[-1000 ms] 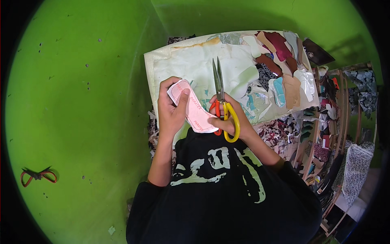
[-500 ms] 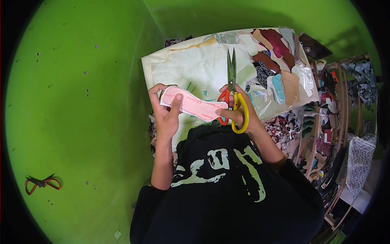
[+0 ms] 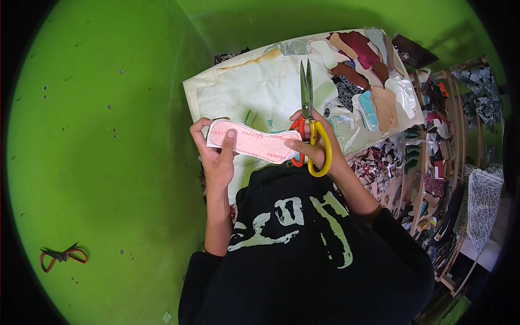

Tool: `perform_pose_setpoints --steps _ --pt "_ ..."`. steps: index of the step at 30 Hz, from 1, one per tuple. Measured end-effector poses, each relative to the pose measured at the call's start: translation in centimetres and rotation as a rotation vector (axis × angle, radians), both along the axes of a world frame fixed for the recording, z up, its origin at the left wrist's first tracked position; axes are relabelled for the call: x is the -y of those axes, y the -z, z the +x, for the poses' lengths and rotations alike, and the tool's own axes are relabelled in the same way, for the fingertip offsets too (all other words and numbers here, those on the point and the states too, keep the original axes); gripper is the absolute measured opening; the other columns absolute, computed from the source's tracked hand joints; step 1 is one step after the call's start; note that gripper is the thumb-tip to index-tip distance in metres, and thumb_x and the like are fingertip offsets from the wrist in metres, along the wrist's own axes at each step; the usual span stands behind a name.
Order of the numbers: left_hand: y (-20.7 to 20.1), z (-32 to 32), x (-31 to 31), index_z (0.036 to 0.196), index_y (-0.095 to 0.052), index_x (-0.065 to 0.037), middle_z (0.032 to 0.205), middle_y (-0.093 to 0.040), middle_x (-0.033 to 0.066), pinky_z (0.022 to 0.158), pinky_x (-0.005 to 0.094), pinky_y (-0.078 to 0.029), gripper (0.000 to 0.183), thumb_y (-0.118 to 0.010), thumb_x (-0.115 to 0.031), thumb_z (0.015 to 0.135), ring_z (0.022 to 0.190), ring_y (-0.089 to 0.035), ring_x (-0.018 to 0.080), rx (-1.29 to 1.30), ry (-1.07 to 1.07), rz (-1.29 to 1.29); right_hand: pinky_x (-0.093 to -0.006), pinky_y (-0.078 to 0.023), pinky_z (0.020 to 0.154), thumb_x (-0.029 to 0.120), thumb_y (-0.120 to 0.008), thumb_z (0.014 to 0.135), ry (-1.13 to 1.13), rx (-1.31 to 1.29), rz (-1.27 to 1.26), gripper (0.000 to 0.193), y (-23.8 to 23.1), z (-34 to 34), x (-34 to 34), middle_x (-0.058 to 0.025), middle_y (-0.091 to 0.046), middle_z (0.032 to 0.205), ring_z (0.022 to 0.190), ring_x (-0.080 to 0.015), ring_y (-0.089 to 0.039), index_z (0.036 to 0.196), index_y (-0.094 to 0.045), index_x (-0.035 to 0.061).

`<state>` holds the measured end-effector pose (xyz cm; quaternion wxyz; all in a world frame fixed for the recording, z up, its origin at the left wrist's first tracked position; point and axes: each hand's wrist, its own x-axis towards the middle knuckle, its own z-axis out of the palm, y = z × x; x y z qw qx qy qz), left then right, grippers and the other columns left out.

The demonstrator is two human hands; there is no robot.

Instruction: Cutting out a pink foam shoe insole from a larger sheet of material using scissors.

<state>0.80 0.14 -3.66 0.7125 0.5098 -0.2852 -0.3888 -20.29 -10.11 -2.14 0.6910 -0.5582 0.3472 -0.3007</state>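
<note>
Between my two hands is a pink insole piece (image 3: 252, 143) with a white edge, a dark outline and red print. My left hand (image 3: 216, 168) grips its left end, thumb on top and fingers behind. The thumb of my right hand (image 3: 335, 151) presses on the right end. That same hand also holds a pair of scissors (image 3: 307, 110) with one orange-red and one yellow handle. The blades point away from me, slightly apart at the tips and clear of the insole. The right hand's fingers are partly hidden behind the handles.
Below my hands lies a pale work surface (image 3: 244, 89). Brown, maroon, tan and teal cut pieces (image 3: 384, 108) cover its right side. Fabric scraps (image 3: 374, 168) heap beside it, near a wooden rack (image 3: 418, 200). A red-handled tool (image 3: 63, 255) hangs on the green wall (image 3: 103, 179).
The insole and my left hand have shifted slightly left. The right hand keeps its hold on the scissors and the insole's end. The whole view has moved a little.
</note>
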Motion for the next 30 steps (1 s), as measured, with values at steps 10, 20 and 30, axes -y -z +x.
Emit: perform_pose_setpoints --steps 10,20,30 --pt "-0.7 -0.8 0.4 0.124 -0.027 -0.016 0.120 -0.055 0.0188 0.073 0.0369 -0.059 0.044 -0.057 0.001 0.096 0.096 -0.060 0.0202 -0.014 0.048 -0.063 -0.0206 -0.035 0.059 0.007 -0.079 0.079 0.017 -0.036 -0.097 0.039 -0.1 -0.3 0.4 0.0059 -0.045 0.073 0.065 -0.0038 -0.041 0.109 -0.054 0.0064" --pt "1.7 0.7 -0.2 0.135 -0.044 -0.006 0.101 -0.066 0.0081 0.074 0.0243 -0.051 0.064 -0.074 0.005 0.080 0.093 -0.063 0.0121 0.129 0.540 0.336 -0.0223 -0.042 0.065 0.012 -0.082 0.073 -0.045 -0.141 -0.287 0.046 -0.2 -0.6 5.5 0.0029 -0.053 0.079 0.072 -0.0055 -0.050 0.111 -0.056 0.0058" --pt "2.1 -3.0 0.3 0.153 -0.021 -0.006 0.129 -0.057 0.0102 0.091 0.0331 -0.052 0.083 -0.065 0.007 0.084 0.108 -0.063 0.0187 -0.480 0.653 0.101 -0.0303 -0.049 0.079 0.029 -0.085 0.075 -0.058 -0.306 -0.604 0.060 -0.6 1.3 6.5 -0.0065 -0.063 0.088 0.083 -0.0144 -0.060 0.119 -0.052 0.0042"
